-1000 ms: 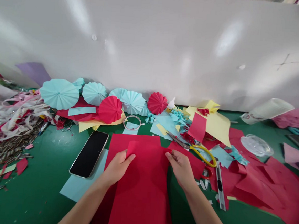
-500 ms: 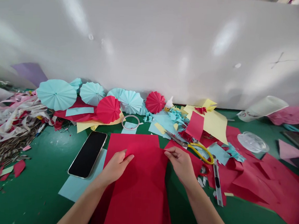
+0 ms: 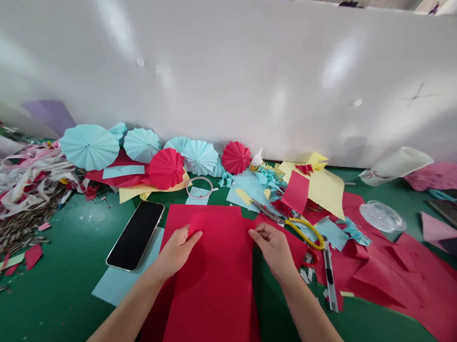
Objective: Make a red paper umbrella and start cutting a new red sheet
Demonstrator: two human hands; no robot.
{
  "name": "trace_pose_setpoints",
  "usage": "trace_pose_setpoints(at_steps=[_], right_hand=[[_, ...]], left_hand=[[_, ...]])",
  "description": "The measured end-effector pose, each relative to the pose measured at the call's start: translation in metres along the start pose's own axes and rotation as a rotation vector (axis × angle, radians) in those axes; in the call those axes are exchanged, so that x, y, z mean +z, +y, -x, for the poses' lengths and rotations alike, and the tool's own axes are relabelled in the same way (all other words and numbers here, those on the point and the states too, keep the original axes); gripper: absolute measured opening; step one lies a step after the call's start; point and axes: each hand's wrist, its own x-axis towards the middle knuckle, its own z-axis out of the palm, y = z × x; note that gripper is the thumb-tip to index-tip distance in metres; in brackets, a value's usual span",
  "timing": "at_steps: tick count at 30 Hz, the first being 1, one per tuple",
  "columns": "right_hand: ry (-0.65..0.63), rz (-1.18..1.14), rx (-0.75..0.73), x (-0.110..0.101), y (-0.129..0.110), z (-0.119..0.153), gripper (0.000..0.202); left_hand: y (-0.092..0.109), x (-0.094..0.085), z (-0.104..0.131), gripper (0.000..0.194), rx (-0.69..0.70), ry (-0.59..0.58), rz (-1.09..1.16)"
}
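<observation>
A sheet of red paper (image 3: 213, 286) is held up by its far corners, over more red paper (image 3: 169, 216) lying on the table. At its left corner, my left hand (image 3: 177, 251) pinches the edge between thumb and fingers. My right hand (image 3: 272, 245) closes thumb and fingertips on the right corner. Just left of the paper, a black-screened phone (image 3: 135, 236) lies partly on light blue paper (image 3: 110, 288). Right of my right hand are yellow-handled scissors (image 3: 305, 232) and a box cutter (image 3: 330, 276).
Pleated light blue rosettes (image 3: 90, 147) and red rosettes (image 3: 236, 157) stand along the white partition (image 3: 236, 71). A roll of tape (image 3: 199, 187) lies behind the paper. Ribbons (image 3: 26, 176) pile up at left, red scraps (image 3: 393, 284) at right. A plastic cup (image 3: 395, 166) lies tipped.
The held red sheet's far edge now stands out separately above the paper beneath. Both hands have shifted slightly left, keeping their pinch. The view has tilted up a little.
</observation>
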Motion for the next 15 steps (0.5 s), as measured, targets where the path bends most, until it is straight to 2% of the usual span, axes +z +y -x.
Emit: trace_pose_setpoints(at_steps=[4,10,15], right_hand=[[-0.007,-0.024,-0.012,-0.0005,0.0017,0.0011,0.033],[-0.082,-0.037,0.021,0.0023,0.0014,0.0023,0.033],[-0.054,-0.007,0.033,0.0034,0.0032,-0.0002,0.034]], left_hand=[[0.0027,0.0005,0.002,0.034,-0.009,-0.013,0.026],[-0.0024,0.0012,0.0009,0.033,-0.019,-0.008,0.086],[-0.0031,0.0033,0.0013,0.034,-0.036,-0.039,0.093]])
